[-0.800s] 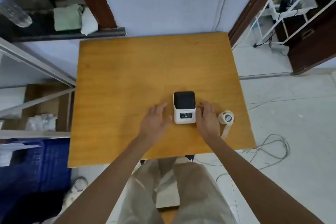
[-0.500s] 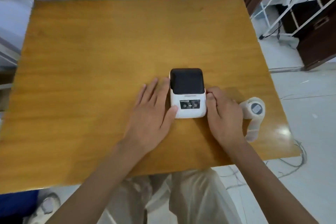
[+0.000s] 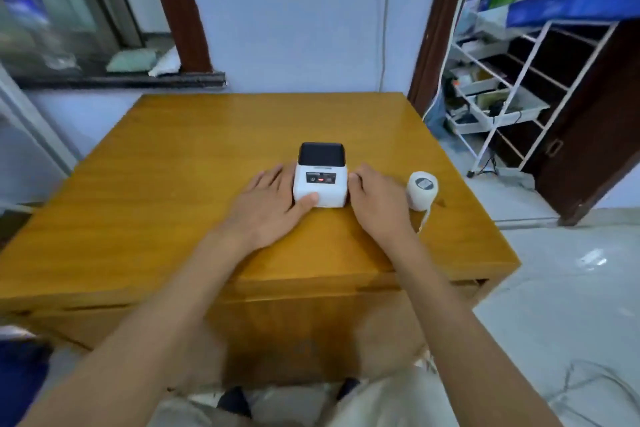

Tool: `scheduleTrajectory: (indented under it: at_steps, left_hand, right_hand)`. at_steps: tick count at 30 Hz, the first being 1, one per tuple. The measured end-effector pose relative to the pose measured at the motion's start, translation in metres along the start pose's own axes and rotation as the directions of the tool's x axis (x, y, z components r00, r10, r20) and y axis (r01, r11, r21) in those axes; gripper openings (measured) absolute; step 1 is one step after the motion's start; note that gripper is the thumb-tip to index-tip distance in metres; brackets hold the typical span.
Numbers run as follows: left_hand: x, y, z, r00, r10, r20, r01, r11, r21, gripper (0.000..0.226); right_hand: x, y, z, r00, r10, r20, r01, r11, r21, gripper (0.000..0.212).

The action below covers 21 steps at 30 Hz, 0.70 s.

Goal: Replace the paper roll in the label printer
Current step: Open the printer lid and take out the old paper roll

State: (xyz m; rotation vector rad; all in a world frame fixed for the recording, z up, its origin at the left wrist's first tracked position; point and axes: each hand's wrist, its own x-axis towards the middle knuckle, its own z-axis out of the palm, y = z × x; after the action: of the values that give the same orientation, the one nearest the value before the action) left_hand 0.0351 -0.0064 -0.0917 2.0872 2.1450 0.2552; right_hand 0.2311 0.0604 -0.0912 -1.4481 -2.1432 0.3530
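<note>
A small white label printer (image 3: 321, 180) with a black lid stands shut on the wooden table (image 3: 173, 166). My left hand (image 3: 268, 208) rests against its left side, thumb on the front lower corner. My right hand (image 3: 379, 203) lies against its right side, fingers at the edge. The two hands hold the printer between them. A white paper roll (image 3: 421, 191) stands on the table just right of my right hand, with a loose strip trailing toward the table's near edge.
A white wire rack (image 3: 512, 97) with trays stands to the right past the table. A dark wooden door (image 3: 595, 121) is behind it. A window ledge (image 3: 117, 80) with cloths runs at the back left. Cables lie on the floor at lower right.
The camera has dropped lower and tilted up, so more of the room shows. Both hands stay at the printer's sides; my left thumb now sits on its front corner.
</note>
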Motion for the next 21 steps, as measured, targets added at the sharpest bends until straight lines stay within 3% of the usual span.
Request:
scheduleTrajectory:
  at_steps: [14, 21]
  left_hand:
    - [-0.003, -0.002, 0.014, 1.0, 0.01, -0.006, -0.009, 0.99, 0.142, 0.106]
    - [-0.019, 0.007, 0.004, 0.998, 0.014, -0.066, -0.009, 0.997, 0.074, 0.102]
  right_hand:
    - [-0.003, 0.007, 0.003, 1.0, -0.024, 0.002, 0.024, 0.996, 0.086, 0.024]
    - [-0.007, 0.004, -0.005, 1.0, 0.025, 0.0, -0.024, 0.984, 0.176, 0.026]
